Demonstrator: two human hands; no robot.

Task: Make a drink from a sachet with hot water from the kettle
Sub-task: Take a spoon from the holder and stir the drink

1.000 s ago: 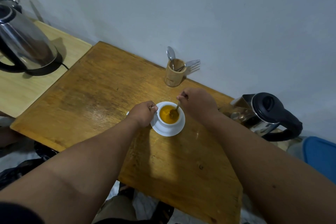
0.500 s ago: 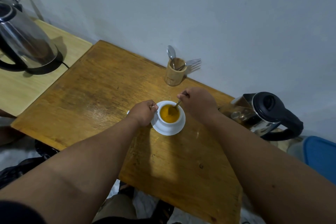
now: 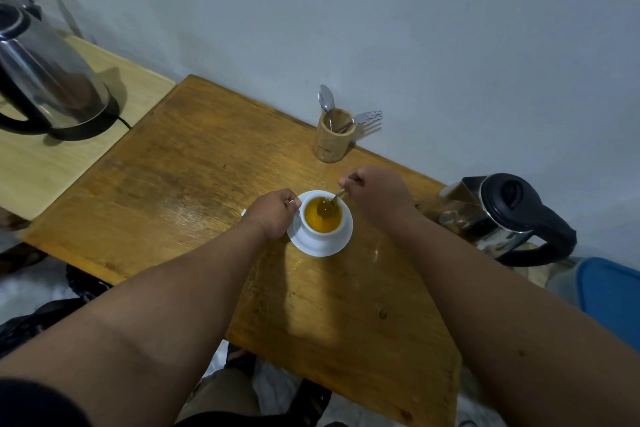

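A white cup full of orange-yellow drink stands on a white saucer in the middle of the brown wooden table. My left hand is closed on the cup's left side, where the handle is hidden. My right hand pinches the handle of a metal spoon whose bowl is sunk in the drink. A steel kettle with a black lid and handle stands at the table's right edge, just beyond my right wrist. No sachet shows, apart from a small white scrap peeking out left of my left hand.
A bamboo holder with a spoon and a fork stands against the wall behind the cup. A second steel kettle sits on its black base on a lighter table at the left. A blue object lies at the right edge.
The spoon's bowl has shifted slightly inside the cup, from the right side toward the middle. Both hands stay where they were.
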